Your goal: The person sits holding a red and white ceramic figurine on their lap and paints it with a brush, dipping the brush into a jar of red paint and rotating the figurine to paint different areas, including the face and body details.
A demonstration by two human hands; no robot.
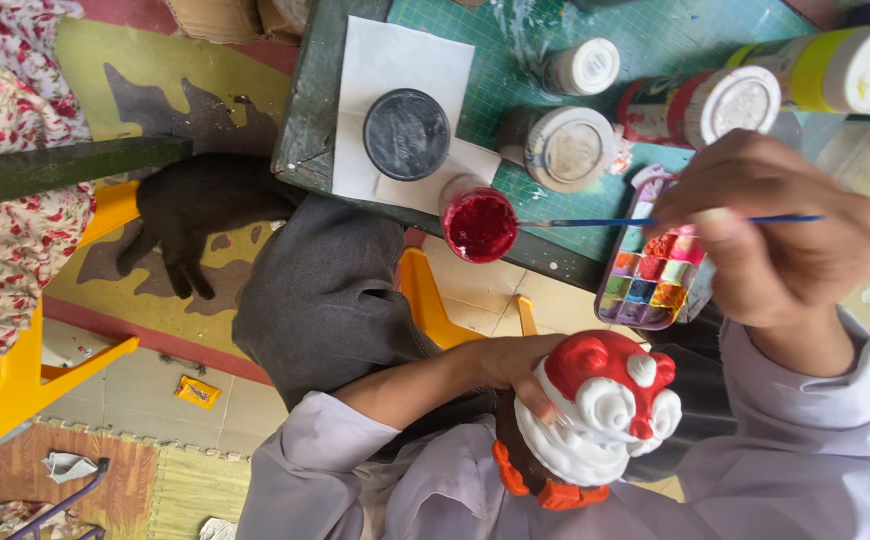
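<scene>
Your right hand point(770, 225) pinches a thin blue paintbrush point(595, 222), its tip just beside the open jar of red paint point(479, 224) at the table's edge point(307, 130). Your left hand point(520, 368) is closed around a red-and-white plaster figurine point(600, 415) held low near your lap. That jar sits right at the rim; a careless nudge from the brush could tip it onto your grey trouser knee point(325, 295). Beyond lie a paint palette box point(645, 275), lidded jars point(567, 148), and a black cat point(195, 215) below.

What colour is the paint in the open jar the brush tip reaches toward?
Red, seen in the head view: the open jar holds red paint.
</scene>
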